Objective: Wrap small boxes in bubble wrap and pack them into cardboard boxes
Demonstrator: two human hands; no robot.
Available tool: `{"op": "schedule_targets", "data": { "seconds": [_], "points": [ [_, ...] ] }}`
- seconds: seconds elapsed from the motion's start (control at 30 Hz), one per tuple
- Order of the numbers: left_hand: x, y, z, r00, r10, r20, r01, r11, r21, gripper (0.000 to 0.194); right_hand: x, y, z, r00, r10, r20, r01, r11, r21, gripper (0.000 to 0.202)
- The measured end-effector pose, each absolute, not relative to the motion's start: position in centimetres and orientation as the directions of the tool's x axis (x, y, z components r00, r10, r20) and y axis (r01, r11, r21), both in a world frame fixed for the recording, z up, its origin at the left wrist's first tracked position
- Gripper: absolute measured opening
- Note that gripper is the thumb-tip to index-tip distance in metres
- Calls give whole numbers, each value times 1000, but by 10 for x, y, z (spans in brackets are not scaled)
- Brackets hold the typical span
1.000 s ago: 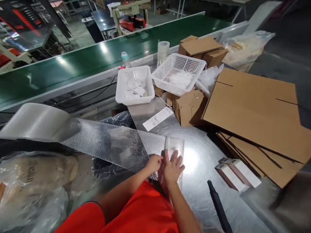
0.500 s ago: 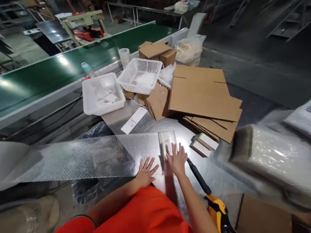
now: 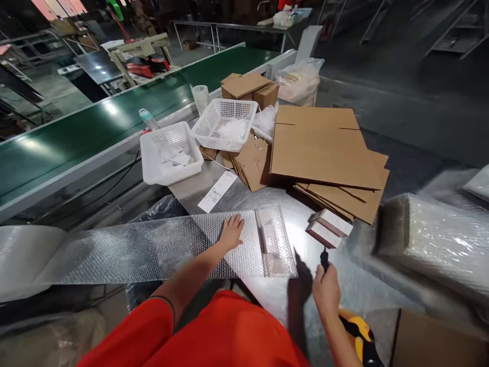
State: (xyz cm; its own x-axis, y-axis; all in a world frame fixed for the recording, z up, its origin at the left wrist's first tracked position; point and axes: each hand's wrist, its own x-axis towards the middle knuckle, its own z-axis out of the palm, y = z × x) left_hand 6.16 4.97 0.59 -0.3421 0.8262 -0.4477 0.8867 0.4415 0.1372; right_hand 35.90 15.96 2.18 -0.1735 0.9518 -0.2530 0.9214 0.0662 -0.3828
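Observation:
A long strip of bubble wrap (image 3: 179, 244) runs from the roll (image 3: 26, 260) at the left onto the metal table. Its right end is folded over a flat, clear-and-brownish item (image 3: 273, 237) that I cannot make out. My left hand (image 3: 231, 233) lies flat on the wrap, fingers spread, just left of the folded end. To the right, my right hand (image 3: 327, 288) is closed around a slim black tool (image 3: 324, 258), whose tip points away from me; its kind is unclear. Beyond that tip sit small white-and-brown boxes (image 3: 329, 228).
Flat cardboard sheets (image 3: 321, 148) are stacked behind the boxes. Two white baskets (image 3: 171, 178) and a printed label strip (image 3: 217, 192) stand or lie farther left. Wrapped packages (image 3: 446, 244) are at the right, with a yellow-and-black tool (image 3: 361, 334) nearer me. A green conveyor (image 3: 126, 104) runs behind.
My left hand has moved forward on the wrap. My right hand has left the folded end, moved right and closed on the black tool, whose tip has shifted right.

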Motion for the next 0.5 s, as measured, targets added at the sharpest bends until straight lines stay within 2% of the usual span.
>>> {"op": "schedule_targets", "data": {
  "seconds": [0.07,0.13,0.3,0.5],
  "points": [
    [51,55,2,-335,795,-506,879,457,135,101,324,139,30,-301,898,-322,854,104,-510,47],
    [45,56,-2,-333,773,-540,868,475,147,108,279,116,32,-430,815,-388,800,146,-582,45],
    [43,55,-7,-347,774,-530,856,493,159,114,173,93,19,-456,720,-523,841,158,-517,41],
    [42,55,-12,-361,766,-532,847,507,156,111,133,114,8,-403,687,-605,898,172,-404,49]
  ]
}}
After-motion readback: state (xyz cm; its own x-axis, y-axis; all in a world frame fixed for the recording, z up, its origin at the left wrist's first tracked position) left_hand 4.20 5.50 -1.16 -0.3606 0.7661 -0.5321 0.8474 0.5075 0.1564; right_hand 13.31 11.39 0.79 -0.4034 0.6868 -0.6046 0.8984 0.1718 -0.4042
